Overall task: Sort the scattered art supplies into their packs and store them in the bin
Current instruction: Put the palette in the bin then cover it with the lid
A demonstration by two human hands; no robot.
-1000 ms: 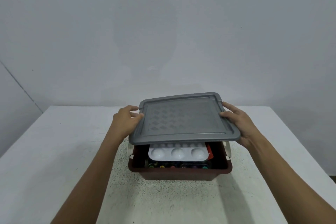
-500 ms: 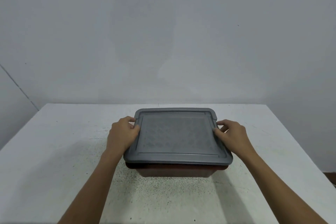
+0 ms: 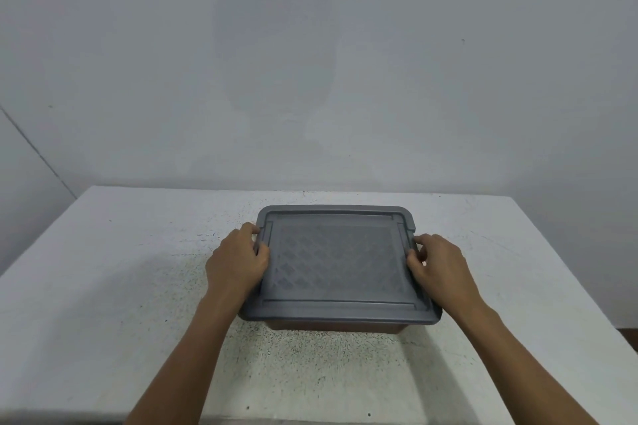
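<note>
A white surface (image 3: 103,286) fills the lower part of the view, its top peppered with fine black speckles (image 3: 310,373) that lie thickest toward the near middle. Behind its far edge rises a plain pale grey wall (image 3: 483,97) with a faint darker patch (image 3: 276,38) high in the centre and one tiny dark mark (image 3: 463,41) to the right. A thin slanted seam (image 3: 34,145) crosses the wall at far left. A sliver of dark floor (image 3: 629,338) shows past the surface's right edge.

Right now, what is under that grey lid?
The brown bin: only its front wall shows below the lid, which the left hand and right hand grip. Its inside is covered, so nothing there can be seen.
</note>
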